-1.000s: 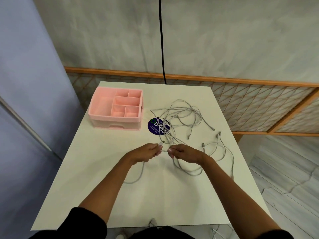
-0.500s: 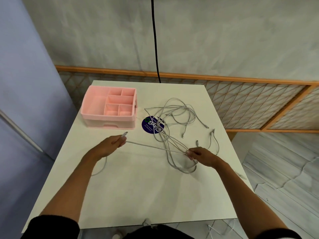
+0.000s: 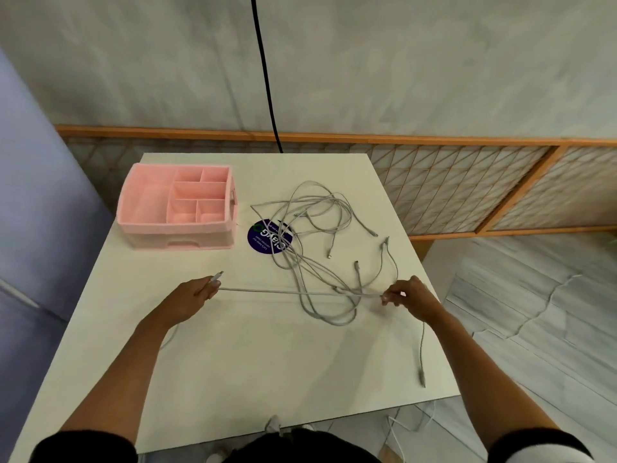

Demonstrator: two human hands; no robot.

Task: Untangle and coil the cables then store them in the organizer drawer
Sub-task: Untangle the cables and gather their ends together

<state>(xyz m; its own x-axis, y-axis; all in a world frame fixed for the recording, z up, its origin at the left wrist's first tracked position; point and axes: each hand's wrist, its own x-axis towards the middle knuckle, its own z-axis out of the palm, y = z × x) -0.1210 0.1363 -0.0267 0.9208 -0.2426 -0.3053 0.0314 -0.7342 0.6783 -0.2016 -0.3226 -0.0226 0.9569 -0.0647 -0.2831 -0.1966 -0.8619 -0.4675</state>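
Observation:
A tangle of grey cables (image 3: 310, 228) lies on the white table (image 3: 253, 362), right of centre. One grey cable (image 3: 287, 291) runs taut between my hands above the table. My left hand (image 3: 192, 297) pinches it just behind its plug, which sticks out past my fingers. My right hand (image 3: 405, 295) pinches the same cable near the tangle's lower loops; its free end (image 3: 421, 355) trails toward the table's right front corner. The pink organizer (image 3: 178, 208), with open compartments on top and a shut drawer below, stands at the far left.
A round dark blue sticker (image 3: 263, 238) lies under the cables beside the organizer. A black cord (image 3: 265, 75) hangs down the wall behind the table. A wooden lattice rail (image 3: 467, 192) runs behind and right. More white cable (image 3: 397, 429) lies on the floor below the front edge.
My hands, close together at the table's middle a second ago, have moved apart: left hand to the left with the plug end, right hand to the right, stretching the cable straight.

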